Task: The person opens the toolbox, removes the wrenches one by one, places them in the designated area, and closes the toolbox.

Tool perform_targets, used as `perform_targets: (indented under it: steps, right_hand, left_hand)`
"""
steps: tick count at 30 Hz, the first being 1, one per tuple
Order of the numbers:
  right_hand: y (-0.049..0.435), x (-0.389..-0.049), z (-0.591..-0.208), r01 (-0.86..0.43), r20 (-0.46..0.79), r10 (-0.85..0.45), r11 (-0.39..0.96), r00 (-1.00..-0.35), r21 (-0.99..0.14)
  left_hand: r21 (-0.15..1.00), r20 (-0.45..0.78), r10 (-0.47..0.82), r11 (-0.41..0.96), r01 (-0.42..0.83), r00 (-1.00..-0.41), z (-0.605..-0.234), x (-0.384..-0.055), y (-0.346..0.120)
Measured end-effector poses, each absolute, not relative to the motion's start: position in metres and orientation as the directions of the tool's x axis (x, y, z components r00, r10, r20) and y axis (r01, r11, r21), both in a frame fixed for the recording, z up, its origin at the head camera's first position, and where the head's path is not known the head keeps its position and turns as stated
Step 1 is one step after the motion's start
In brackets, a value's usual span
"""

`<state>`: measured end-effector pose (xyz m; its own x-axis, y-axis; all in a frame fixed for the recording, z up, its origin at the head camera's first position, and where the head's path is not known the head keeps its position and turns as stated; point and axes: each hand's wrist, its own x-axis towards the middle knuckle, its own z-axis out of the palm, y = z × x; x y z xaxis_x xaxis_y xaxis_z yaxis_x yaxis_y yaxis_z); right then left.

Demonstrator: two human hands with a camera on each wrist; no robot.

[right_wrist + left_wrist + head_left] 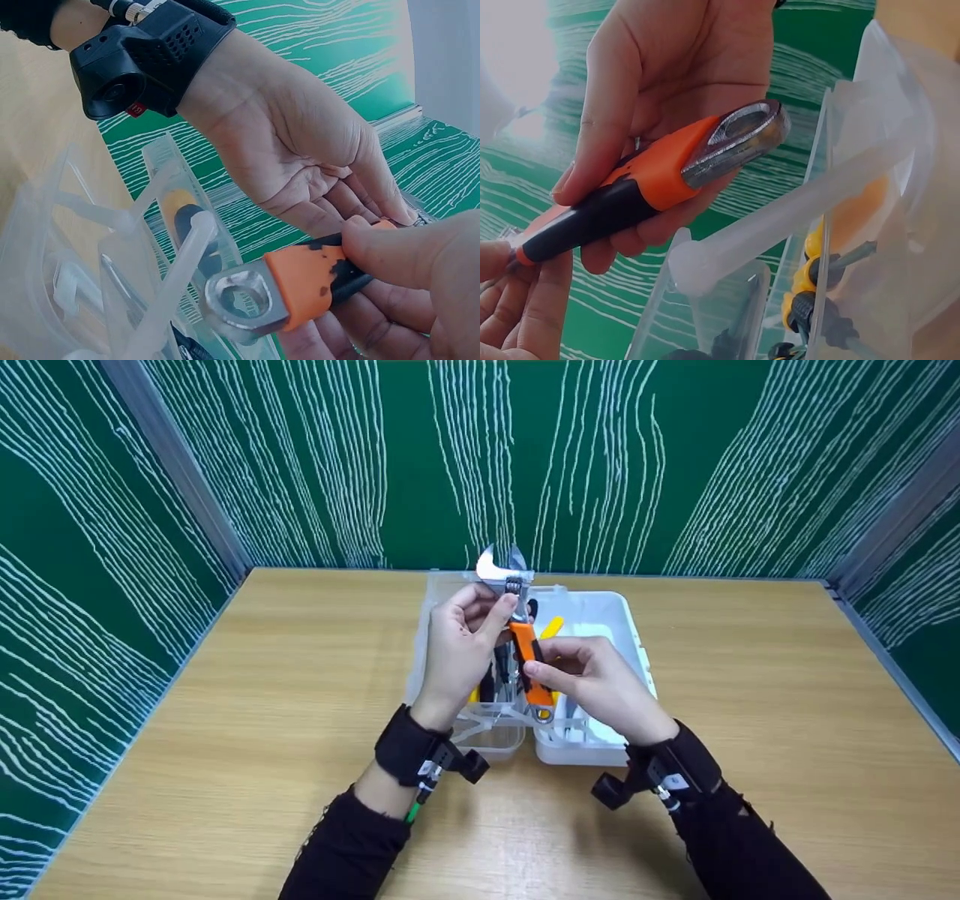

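Note:
An adjustable wrench (532,652) with an orange and black handle is held upright over an open toolbox (630,675), its metal jaws at the top. My left hand (465,641) grips it near the head, the thumb lying by the adjusting screw. Lower down, my right hand (600,682) pinches the handle between thumb and fingers. In the left wrist view the wrench (637,187) shows its ringed handle end towards the camera. The right wrist view shows the same wrench (300,289) with both hands on it.
The toolbox has a translucent tray (487,746) on the left and a white compartment on the right. Several tools with yellow and black handles lie inside, partly hidden by the hands. A wooden table (300,675) bears the box, and green panels (420,457) with white lines stand around it.

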<state>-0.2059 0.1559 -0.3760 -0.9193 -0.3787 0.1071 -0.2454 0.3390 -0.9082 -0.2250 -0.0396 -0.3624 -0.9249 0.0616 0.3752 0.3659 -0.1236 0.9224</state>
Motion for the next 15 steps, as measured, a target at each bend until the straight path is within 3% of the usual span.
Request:
perform_targets:
  steps: [15]
  right_hand:
    - [0.1605,-0.2049,-0.3733,-0.281,0.146,-0.387,0.321,-0.91,-0.904]
  left_hand:
    - [0.894,0.424,0.127,0.1,0.437,-0.896,-0.3611,-0.2271,-0.0464]
